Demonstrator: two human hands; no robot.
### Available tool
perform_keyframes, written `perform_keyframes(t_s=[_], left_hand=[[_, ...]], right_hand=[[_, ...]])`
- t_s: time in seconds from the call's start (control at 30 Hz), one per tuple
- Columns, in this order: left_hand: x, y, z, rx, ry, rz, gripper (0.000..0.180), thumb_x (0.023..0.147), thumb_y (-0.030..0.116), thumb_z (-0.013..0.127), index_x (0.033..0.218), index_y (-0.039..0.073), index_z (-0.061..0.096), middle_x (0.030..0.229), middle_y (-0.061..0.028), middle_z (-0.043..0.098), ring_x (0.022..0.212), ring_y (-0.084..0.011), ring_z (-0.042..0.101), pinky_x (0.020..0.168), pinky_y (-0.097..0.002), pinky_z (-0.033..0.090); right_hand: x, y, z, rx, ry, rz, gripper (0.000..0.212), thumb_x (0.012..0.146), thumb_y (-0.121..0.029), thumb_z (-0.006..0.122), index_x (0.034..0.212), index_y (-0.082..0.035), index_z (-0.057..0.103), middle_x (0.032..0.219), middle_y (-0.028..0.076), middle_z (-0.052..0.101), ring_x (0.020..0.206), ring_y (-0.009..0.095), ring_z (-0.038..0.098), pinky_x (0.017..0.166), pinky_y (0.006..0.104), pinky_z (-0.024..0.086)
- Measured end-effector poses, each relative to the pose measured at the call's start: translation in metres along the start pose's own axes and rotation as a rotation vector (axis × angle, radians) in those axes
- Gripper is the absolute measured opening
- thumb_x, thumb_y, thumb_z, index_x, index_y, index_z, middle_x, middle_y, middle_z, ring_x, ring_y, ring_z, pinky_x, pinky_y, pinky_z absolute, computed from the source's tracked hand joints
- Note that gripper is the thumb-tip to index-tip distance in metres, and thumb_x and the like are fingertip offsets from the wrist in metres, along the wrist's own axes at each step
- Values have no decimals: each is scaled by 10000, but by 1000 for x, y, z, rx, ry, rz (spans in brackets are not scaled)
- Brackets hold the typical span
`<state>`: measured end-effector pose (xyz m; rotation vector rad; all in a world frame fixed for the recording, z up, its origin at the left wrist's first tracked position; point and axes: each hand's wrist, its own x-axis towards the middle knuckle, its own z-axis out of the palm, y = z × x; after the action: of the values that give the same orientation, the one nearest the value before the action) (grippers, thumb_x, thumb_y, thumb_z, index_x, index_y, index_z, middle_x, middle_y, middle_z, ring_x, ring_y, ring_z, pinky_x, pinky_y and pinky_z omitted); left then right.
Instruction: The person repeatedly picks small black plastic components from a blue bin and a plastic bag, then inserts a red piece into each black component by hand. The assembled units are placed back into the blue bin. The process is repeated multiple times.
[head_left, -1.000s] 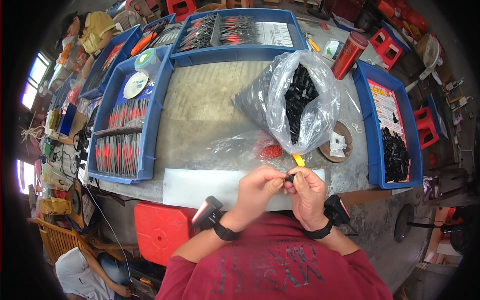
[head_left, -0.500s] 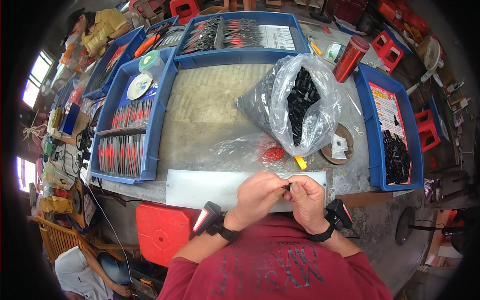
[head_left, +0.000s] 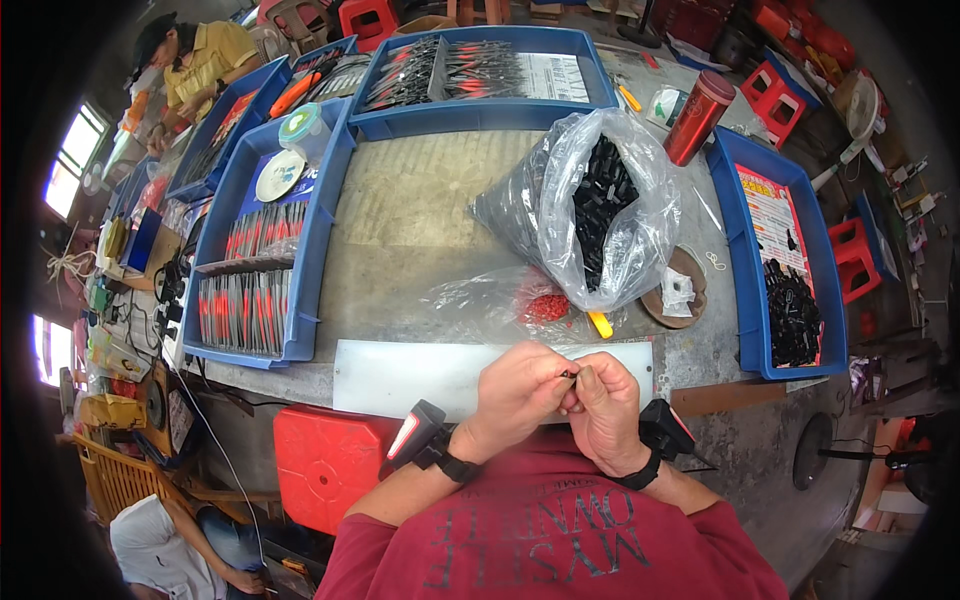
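Head view: a small dark part (head_left: 570, 375) is pinched between the fingertips of both hands, just above the near edge of the bench (head_left: 420, 210). Its long axis cannot be told with certainty; what shows of it appears to run roughly left to right, from one hand to the other. The part is too small to tell its form.

Left hand (head_left: 520, 385): fingers curled closed on the left end of the part. Right hand (head_left: 603, 400): fingers closed on the right end, thumb uppermost. The two hands touch each other at the fingertips. Each wrist carries a dark band with a small black device.

A white strip (head_left: 420, 375) lies along the bench edge, directly under the hands. Just beyond it lie a small clear bag of red pieces (head_left: 540, 305) and a yellow item (head_left: 599, 324). A large clear bag of black parts (head_left: 600, 205) stands behind these. Blue trays (head_left: 310, 290) flank the bench left, far and right. A red cylindrical flask (head_left: 700, 115) stands at the far right.
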<state>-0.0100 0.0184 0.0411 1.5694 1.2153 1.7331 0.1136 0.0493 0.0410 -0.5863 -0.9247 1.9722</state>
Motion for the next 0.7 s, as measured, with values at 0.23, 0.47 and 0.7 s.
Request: perform_keyframes(t_s=[0.23,0.47,0.7], left_hand=[[-2,-2,2,53,37,30,98,774,-1,564,866,5,597,755,-66,536,632,-154,498,561,-258,406],[-3,0,9,-333,96,-240,102,820,17,529,891,-23,591,846,-52,457,582,-106,505,496,-218,427],[-2,-2,4,-477,96,-355,161,833,49,536,966,-29,582,892,-46,436,596,-98,500,486,-212,428]], right_hand=[[0,2,0,66,-13,34,182,880,-181,505,881,0,528,700,42,534,625,93,475,579,227,397],[3,0,-1,94,-29,80,194,883,-170,496,932,13,539,722,49,545,646,106,497,592,236,409],[5,-2,-6,138,-80,164,188,867,-119,501,990,19,535,824,65,574,736,119,530,642,236,430]])
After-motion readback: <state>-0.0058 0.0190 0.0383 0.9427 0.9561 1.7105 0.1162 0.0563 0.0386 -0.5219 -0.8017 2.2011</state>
